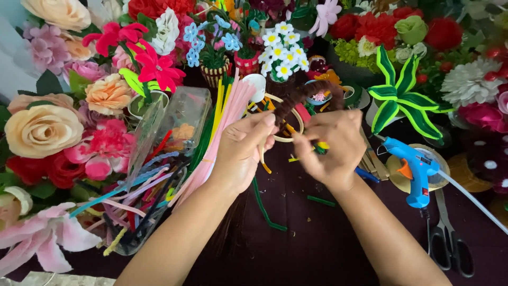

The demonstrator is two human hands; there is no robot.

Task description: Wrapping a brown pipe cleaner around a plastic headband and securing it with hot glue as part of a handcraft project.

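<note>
My left hand (242, 151) and my right hand (332, 145) meet at the middle of the view over a dark maroon cloth (312, 243). Together they pinch a fuzzy dark brown pipe cleaner (301, 95) that arches up between them. A pale cream ring (296, 124) sits just behind my fingers, partly hidden by them. Small yellow and green bits show at my right fingertips. A bundle of pink, yellow and green pipe cleaners (225, 119) lies right beside my left hand.
A blue glue gun (415, 169) stands at the right, with black-handled scissors (447, 238) below it. Artificial flowers fill the left side and back. A clear box of mixed pipe cleaners (145, 201) lies at lower left. Green pipe cleaner pieces (264, 206) lie on the cloth.
</note>
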